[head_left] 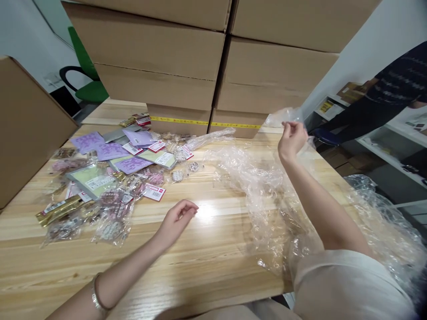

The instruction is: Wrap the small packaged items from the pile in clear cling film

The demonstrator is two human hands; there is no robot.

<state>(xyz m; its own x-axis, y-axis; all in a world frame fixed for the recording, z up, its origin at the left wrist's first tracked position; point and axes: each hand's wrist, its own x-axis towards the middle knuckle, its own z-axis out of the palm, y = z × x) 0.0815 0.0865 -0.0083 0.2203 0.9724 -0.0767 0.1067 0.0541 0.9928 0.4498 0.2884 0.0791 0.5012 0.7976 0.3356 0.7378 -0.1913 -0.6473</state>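
Right grip (292, 138) pinches clear plastic (280, 117) over the far right of the counter (213, 262); the left grip (180, 217) curls loosely, empty. If layers snag, a hard tug might drag small packets (177, 176) beside the crumpled film (245, 171).

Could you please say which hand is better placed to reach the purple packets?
Probably the left hand: it looks empty and nearer the purple packets; the right hand is beside clear plastic film.

Lilac envelopes (131, 165) showing purple florals | foil packet (60, 212) gleaming gold | packing tape (180, 121) showing yellow | chair seat (91, 92) showing green
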